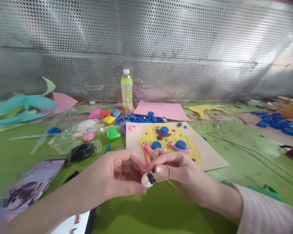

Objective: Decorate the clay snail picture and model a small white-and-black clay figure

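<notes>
Between my two hands is a small white clay ball (146, 180) with a black patch on its right side. My left hand (123, 175) is closed around it from the left, thumb below and fingers curled above. From the right, the fingertips of my right hand (169, 167) pinch together at the black part; a tiny dark piece shows at them. Just behind lies a cream sheet (210, 159) with a yellow clay disc (171, 136). On the disc sit clay snails with blue bottle caps (181, 144) for shells. My right hand covers part of the sheet's near edge.
A drink bottle (126, 91) stands at the back, before a perforated metal wall. Bagged clay in green (113, 133), black (81, 151) and other colours lies left. A phone (36, 185) is at the near left. Blue caps (275, 122) and a white cable (249, 148) are right.
</notes>
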The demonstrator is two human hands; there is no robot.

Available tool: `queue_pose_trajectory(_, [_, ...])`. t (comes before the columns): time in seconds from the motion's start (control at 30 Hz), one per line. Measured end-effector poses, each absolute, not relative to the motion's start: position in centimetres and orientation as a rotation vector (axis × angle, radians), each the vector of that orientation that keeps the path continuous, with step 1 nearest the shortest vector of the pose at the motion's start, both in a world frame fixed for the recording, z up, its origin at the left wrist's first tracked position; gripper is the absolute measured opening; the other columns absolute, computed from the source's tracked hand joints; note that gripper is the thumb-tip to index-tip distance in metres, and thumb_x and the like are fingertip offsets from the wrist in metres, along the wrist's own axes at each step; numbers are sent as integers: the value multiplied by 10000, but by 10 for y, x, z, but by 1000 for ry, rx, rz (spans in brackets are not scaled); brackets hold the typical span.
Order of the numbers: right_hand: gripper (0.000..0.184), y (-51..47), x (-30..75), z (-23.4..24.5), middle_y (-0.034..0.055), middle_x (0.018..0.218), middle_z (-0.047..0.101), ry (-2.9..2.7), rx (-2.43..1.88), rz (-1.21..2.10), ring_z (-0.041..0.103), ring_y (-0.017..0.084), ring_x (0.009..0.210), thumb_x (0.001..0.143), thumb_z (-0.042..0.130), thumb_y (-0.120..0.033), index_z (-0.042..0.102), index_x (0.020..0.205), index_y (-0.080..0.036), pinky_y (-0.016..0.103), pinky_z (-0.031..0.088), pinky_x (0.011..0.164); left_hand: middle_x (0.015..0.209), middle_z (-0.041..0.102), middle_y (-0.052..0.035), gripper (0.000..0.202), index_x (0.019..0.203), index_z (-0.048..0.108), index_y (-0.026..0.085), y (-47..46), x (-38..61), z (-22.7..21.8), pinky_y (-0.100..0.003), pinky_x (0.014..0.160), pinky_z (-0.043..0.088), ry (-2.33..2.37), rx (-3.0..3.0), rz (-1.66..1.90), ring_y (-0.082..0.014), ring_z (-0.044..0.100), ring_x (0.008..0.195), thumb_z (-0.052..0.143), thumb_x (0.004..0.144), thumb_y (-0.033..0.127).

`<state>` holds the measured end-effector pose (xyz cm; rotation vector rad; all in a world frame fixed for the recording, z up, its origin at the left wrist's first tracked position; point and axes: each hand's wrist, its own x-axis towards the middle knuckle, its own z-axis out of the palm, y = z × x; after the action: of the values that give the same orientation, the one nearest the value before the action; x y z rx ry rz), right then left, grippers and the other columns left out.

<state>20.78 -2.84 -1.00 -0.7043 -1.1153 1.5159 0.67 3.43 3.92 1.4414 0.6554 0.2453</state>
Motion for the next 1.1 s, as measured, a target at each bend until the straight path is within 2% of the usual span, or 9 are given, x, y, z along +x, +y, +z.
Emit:
queue_pose_trajectory(0.23, [61,-31,206,-8,-29,793,665,-1059,-697,1545,620,74,722,776,818,-284,782,794,-238,211,485,693,821,730,82,183,884,668,241,32,9,43,-141,723,512,705,1483,254,-68,658,784,797,776,169])
queue_pose_trajectory(0.4, [89,-29,205,-9,-20,830,690,-1065,-713,1532,635,83,747,774,820,-301,784,813,-230,219,500,706,887,747,47,329,997,644,246,30,11,46,-210,773,554,737,1441,295,-116,682,839,813,735,141])
queue_pose_trajectory(0.6, [81,-30,204,-7,-12,832,686,-1078,-723,1540,642,97,751,788,805,-301,785,813,-227,241,508,727,897,745,22,384,1048,637,238,29,11,46,-218,759,551,757,1452,305,-131,686,833,821,722,155])
queue_pose_trajectory(0.8, [77,-29,205,-6,-2,824,609,-1162,-782,1436,572,117,785,772,812,-339,800,799,-268,249,495,713,902,736,24,418,1084,617,247,29,11,42,-252,765,549,748,1446,309,-169,699,876,818,724,182])
queue_pose_trajectory(1.0, [76,-29,207,-7,2,916,633,-1199,-801,1366,557,128,918,817,777,-334,803,877,-295,260,455,854,877,733,48,418,1077,630,250,28,13,46,-216,755,534,775,1438,329,-131,683,848,819,719,144])
queue_pose_trajectory(1.1, [80,-29,207,-7,-5,907,621,-1151,-806,1383,578,121,854,796,795,-345,797,839,-278,269,466,814,840,730,56,417,1081,630,248,27,14,48,-208,728,521,784,1434,335,-122,682,816,808,726,124])
